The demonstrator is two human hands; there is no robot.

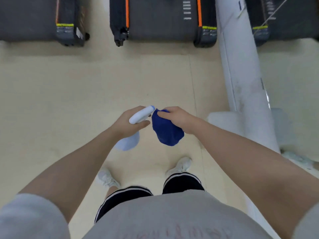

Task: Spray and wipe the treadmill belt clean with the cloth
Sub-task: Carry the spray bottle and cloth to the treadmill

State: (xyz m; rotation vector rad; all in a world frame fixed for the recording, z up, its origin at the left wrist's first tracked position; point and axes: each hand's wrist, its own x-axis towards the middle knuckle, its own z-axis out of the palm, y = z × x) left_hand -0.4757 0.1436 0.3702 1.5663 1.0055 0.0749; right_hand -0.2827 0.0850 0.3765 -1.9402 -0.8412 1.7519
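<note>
Hands meet at waist height above the pale floor [69, 94], with white shoes [180, 165] planted below them. The left hand [128, 124] has its fingers curled round the neck of a spray bottle [140, 114], whose white head points toward the cloth and whose pale blue body hangs beneath the palm. The right hand [177, 118] pinches the top of a dark blue cloth [166, 131], which hangs bunched just beside the nozzle. Farther off, well apart from the hands, lies the rear end of the middle treadmill belt [162, 21], dark grey between orange-striped side rails, with another treadmill [27, 19] to its left and a white pillar [241, 75] to the right.

Judging by this, the step in hand is readying the tools before the approach. To do it well, step close to the belt's end, aim the nozzle down at the belt, mist lightly, then open the cloth flat so a broad face wipes in overlapping strokes.
</note>
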